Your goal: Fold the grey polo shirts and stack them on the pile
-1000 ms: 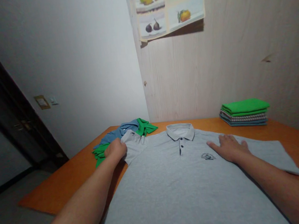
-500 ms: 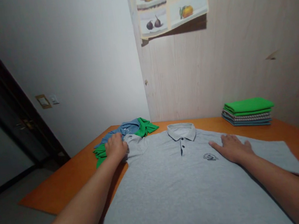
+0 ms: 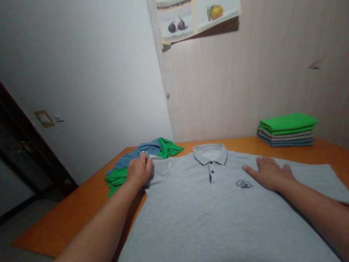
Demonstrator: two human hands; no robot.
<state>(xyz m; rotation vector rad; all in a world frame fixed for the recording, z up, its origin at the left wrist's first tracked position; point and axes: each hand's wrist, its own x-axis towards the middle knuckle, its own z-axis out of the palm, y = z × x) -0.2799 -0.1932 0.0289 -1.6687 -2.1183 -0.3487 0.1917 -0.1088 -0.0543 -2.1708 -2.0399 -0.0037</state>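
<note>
A gray polo shirt lies front-up on the desk. The right hand rests on it, fingers released; the left hand is at a sleeve, its grip impossible to tell. Beyond sit rumpled clothes and a folded stack.

From head height, the grey shirt is viewed close by, forward and down, across the desk toward the wall.
</note>
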